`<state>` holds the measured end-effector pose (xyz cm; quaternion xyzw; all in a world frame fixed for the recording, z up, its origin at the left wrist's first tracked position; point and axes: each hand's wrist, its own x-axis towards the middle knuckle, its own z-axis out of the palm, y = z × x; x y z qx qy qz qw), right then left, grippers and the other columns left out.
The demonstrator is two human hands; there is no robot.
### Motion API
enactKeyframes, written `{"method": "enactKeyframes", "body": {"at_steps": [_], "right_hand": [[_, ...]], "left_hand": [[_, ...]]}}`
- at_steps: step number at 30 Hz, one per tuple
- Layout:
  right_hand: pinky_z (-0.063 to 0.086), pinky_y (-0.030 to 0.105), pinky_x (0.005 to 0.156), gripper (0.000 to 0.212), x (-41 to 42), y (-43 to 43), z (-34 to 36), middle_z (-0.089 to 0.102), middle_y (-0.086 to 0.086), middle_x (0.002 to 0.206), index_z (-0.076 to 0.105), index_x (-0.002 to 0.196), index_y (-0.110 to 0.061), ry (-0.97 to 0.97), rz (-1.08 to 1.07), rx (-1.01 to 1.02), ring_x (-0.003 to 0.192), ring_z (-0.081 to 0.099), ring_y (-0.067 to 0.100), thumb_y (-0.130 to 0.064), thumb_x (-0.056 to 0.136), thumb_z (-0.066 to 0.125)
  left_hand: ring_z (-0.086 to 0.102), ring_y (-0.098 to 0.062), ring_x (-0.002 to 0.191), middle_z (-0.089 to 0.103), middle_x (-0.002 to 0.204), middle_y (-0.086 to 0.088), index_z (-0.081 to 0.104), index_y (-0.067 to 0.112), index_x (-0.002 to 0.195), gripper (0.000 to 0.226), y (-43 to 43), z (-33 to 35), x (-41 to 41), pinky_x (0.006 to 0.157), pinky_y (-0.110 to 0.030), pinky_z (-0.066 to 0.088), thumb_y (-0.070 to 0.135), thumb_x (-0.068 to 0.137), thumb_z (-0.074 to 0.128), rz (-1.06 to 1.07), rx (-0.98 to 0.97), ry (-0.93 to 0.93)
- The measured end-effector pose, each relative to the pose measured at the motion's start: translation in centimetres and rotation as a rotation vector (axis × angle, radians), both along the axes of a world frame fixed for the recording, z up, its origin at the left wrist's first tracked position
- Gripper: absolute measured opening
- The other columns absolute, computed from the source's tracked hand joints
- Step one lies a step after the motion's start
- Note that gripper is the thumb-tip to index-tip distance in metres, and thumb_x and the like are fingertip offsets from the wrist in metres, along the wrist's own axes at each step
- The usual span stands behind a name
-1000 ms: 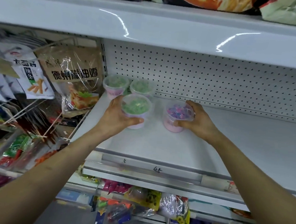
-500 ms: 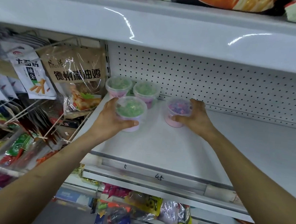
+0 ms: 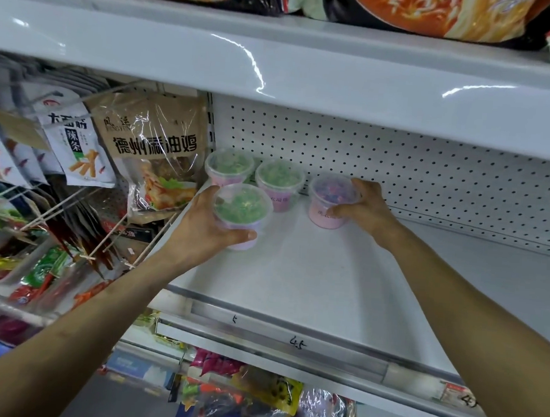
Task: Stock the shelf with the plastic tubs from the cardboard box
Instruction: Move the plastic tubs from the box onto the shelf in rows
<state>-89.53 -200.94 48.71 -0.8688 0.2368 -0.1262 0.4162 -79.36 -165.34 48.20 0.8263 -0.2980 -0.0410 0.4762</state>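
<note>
Two pink tubs with green contents, one (image 3: pixel 228 168) at the far left and one (image 3: pixel 280 182) beside it, stand at the back of the white shelf (image 3: pixel 343 278). My left hand (image 3: pixel 200 229) grips a third green-filled tub (image 3: pixel 242 211) in front of them, near the shelf's left edge. My right hand (image 3: pixel 366 208) holds a pink tub with pink and blue contents (image 3: pixel 331 199) against the pegboard back, to the right of the two rear tubs. The cardboard box is out of view.
A perforated back panel (image 3: pixel 432 180) closes the shelf behind. The shelf above (image 3: pixel 278 55) carries noodle packs. Hanging snack bags (image 3: pixel 153 154) on wire hooks crowd the left side. Bagged goods (image 3: pixel 254 399) fill the shelf below.
Both hands have pushed their tubs deeper into the shelf. The pink-and-blue tub moved back to the pegboard, and the green tub moved left and back behind the rear pair.
</note>
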Motion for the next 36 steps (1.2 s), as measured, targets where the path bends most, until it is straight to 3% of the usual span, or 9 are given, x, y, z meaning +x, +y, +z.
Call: {"method": "enactKeyframes", "body": {"at_steps": [9,15,18,21,25,29,33,36], "right_hand": [[0.057,0.034,0.089,0.076,0.1,0.9,0.6,0.060,0.006,0.124,0.069,0.109,-0.027,-0.041,-0.023,0.027,0.108,0.064,0.017,-0.041,0.039,0.094],[0.062,0.042,0.092,0.074,-0.3,0.6,0.1,0.069,0.008,0.120,0.074,0.111,-0.027,-0.080,0.000,0.040,0.105,0.071,0.015,-0.038,0.041,0.097],[0.058,0.032,0.084,0.055,-1.6,1.6,0.6,0.071,0.000,0.112,0.071,0.103,-0.030,-0.105,-0.007,0.009,0.102,0.069,0.006,-0.022,0.056,0.099],[0.049,0.035,0.102,0.065,-3.4,2.3,0.5,0.051,0.003,0.134,0.061,0.121,-0.029,-0.115,-0.022,-0.054,0.123,0.051,0.017,-0.031,0.067,0.096],[0.030,0.024,0.111,0.082,-7.2,3.7,0.3,0.032,-0.005,0.150,0.041,0.154,-0.027,-0.102,-0.005,-0.069,0.128,0.035,0.001,-0.030,0.085,0.086],[0.040,0.026,0.115,0.070,-11.5,6.7,0.8,0.045,-0.005,0.152,0.041,0.156,-0.026,-0.111,0.104,0.057,0.135,0.048,0.005,-0.032,0.095,0.077],[0.047,0.009,0.097,0.058,-14.5,8.0,0.9,0.050,-0.007,0.144,0.050,0.149,-0.029,-0.077,0.175,0.122,0.126,0.056,-0.003,-0.036,0.097,0.074],[0.049,0.011,0.097,0.068,-16.3,7.1,0.7,0.046,-0.003,0.147,0.047,0.153,-0.017,-0.091,0.104,0.153,0.127,0.057,0.002,-0.033,0.094,0.077]], "left_hand": [[0.057,-0.018,0.123,0.058,0.134,0.004,0.047,0.031,0.141,0.108,0.3,0.3,-0.1,0.103,-0.047,0.052,0.072,0.051,0.089,0.040,0.036,-0.032],[0.059,-0.014,0.125,0.060,0.134,0.009,0.048,0.039,0.142,0.109,0.0,0.2,-0.4,0.103,-0.046,0.053,0.078,0.049,0.090,0.000,0.041,-0.011],[0.058,-0.014,0.124,0.058,0.135,0.008,0.045,0.040,0.141,0.108,-0.3,0.0,-1.0,0.104,-0.046,0.052,0.078,0.050,0.089,-0.014,0.053,0.001],[0.056,-0.015,0.124,0.055,0.135,0.006,0.044,0.036,0.142,0.109,-1.2,-0.1,-1.9,0.106,-0.043,0.049,0.075,0.051,0.089,-0.025,0.056,0.002],[0.050,-0.015,0.124,0.050,0.135,0.005,0.044,0.029,0.140,0.102,-3.6,-0.1,-3.8,0.102,-0.033,0.044,0.064,0.057,0.090,-0.080,0.063,-0.004],[0.051,-0.012,0.124,0.049,0.136,0.006,0.045,0.030,0.141,0.101,-7.2,-0.8,-6.1,0.104,-0.031,0.044,0.061,0.058,0.093,-0.162,0.049,0.018],[0.060,-0.010,0.118,0.057,0.128,0.007,0.050,0.034,0.131,0.095,-10.9,-1.7,-8.5,0.099,-0.037,0.054,0.074,0.054,0.090,-0.241,0.038,0.057],[0.061,-0.013,0.119,0.060,0.126,0.008,0.053,0.035,0.128,0.092,-13.0,-2.1,-9.8,0.098,-0.040,0.056,0.073,0.054,0.091,-0.288,0.012,0.069]]}}
